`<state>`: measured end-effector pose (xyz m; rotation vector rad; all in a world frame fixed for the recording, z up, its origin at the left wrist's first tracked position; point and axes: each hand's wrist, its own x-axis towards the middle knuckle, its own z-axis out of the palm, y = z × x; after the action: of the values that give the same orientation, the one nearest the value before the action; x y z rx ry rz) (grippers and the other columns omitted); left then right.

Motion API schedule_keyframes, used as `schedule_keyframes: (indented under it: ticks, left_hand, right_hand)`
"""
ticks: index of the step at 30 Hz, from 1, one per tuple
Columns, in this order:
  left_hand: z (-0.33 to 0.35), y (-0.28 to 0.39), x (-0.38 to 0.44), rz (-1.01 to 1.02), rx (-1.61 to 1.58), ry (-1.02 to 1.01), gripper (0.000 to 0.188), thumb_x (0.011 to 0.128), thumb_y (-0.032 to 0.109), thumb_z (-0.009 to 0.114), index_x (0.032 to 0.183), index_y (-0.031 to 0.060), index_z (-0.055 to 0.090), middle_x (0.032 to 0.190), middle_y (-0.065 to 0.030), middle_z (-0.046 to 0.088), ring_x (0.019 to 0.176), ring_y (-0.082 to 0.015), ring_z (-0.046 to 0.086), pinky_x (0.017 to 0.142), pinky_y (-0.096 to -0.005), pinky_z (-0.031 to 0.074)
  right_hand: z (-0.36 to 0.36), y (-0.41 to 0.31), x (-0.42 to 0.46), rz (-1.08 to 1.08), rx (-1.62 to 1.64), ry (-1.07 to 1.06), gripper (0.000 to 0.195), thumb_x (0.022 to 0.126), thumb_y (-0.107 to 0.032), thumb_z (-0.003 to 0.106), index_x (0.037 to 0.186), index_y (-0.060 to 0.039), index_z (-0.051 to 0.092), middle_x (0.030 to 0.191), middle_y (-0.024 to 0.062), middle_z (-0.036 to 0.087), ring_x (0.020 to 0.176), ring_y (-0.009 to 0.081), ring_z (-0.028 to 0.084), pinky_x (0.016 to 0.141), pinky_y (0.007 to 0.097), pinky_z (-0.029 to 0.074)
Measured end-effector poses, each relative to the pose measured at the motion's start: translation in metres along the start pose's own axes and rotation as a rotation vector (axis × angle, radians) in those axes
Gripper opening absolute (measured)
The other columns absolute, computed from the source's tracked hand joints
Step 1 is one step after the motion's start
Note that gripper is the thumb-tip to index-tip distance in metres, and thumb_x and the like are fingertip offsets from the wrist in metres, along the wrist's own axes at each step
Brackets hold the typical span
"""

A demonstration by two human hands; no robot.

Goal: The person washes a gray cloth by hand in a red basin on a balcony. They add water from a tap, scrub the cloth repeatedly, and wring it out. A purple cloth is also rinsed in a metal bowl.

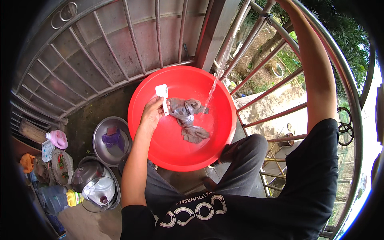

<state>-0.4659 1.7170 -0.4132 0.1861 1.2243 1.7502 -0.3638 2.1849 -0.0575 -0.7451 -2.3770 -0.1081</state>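
A white plastic scoop (162, 91) is held by its handle in my left hand (153, 111), above the left part of a large red plastic basin (180, 156). Wet grey-brown cloth (195, 134) lies crumpled on the basin's bottom. A stream of water (213, 85) falls from the upper right and lands beside the cloth. My right arm reaches up past the metal railing to the top edge of the picture; its hand (285, 2) is mostly cut off there, and what it touches cannot be seen.
Metal railings (130, 36) curve around the basin. At left stand a steel bowl (99, 135) with purple cloth, a pink bottle (60, 139), a mesh basket (70, 168) with red peppers, a lidded pot (103, 207), a yellow container (72, 198) and a large clear plastic bottle (51, 196).
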Motion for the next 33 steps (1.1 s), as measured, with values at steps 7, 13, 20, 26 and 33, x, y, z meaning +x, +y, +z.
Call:
schedule_keyframes:
  ticks: [7, 13, 20, 26, 33]
  left_hand:
    - [-0.011, 0.003, -0.010, 0.030, -0.006, 0.055, 0.020, 0.088, 0.021, 0.054, 0.101, 0.0067, 0.055, 0.081, -0.0049, 0.061, 0.070, -0.0127, 0.058, 0.064, -0.0254, 0.046]
    - [-0.004, 0.010, -0.013, 0.012, -0.074, 0.032, 0.020, 0.087, 0.020, 0.056, 0.101, 0.0054, 0.054, 0.083, -0.0062, 0.060, 0.072, -0.0136, 0.058, 0.066, -0.0263, 0.047]
    - [-0.009, 0.019, -0.026, -0.040, -0.067, 0.130, 0.019, 0.088, 0.018, 0.053, 0.101, 0.0040, 0.053, 0.081, -0.0058, 0.058, 0.071, -0.0126, 0.056, 0.065, -0.0260, 0.046]
    - [-0.022, 0.021, -0.044, -0.043, -0.079, 0.141, 0.015, 0.090, 0.018, 0.051, 0.094, 0.0040, 0.052, 0.082, -0.0077, 0.058, 0.075, -0.0134, 0.056, 0.067, -0.0253, 0.045]
    - [-0.034, 0.023, -0.047, -0.021, -0.125, 0.144, 0.018, 0.090, 0.018, 0.051, 0.099, 0.0030, 0.053, 0.081, -0.0065, 0.057, 0.072, -0.0125, 0.054, 0.065, -0.0244, 0.043]
  right_hand:
    - [0.088, -0.115, -0.129, -0.187, 0.097, 0.989, 0.025, 0.082, -0.025, 0.055, 0.077, -0.0011, 0.059, 0.069, 0.0195, 0.055, 0.060, 0.0310, 0.057, 0.057, 0.0397, 0.046]
    - [0.220, -0.106, -0.326, -0.206, 0.345, -0.632, 0.035, 0.079, -0.013, 0.059, 0.112, -0.0039, 0.052, 0.111, 0.0189, 0.048, 0.100, 0.0320, 0.053, 0.087, 0.0389, 0.045]
    - [0.381, -0.151, -0.525, -0.318, 0.175, -1.201, 0.077, 0.073, -0.033, 0.068, 0.136, -0.0144, 0.028, 0.133, 0.0172, 0.032, 0.123, 0.0366, 0.032, 0.095, 0.0475, 0.037]
    - [0.431, -0.174, -0.595, -0.011, 0.109, -0.901, 0.085, 0.069, -0.022, 0.070, 0.138, -0.0162, 0.022, 0.125, 0.0191, 0.035, 0.115, 0.0367, 0.038, 0.085, 0.0442, 0.044]
    - [0.419, -0.167, -0.625, 0.133, 0.440, -1.144, 0.060, 0.065, -0.020, 0.064, 0.121, -0.0143, 0.046, 0.103, 0.0212, 0.051, 0.083, 0.0389, 0.057, 0.072, 0.0437, 0.048]
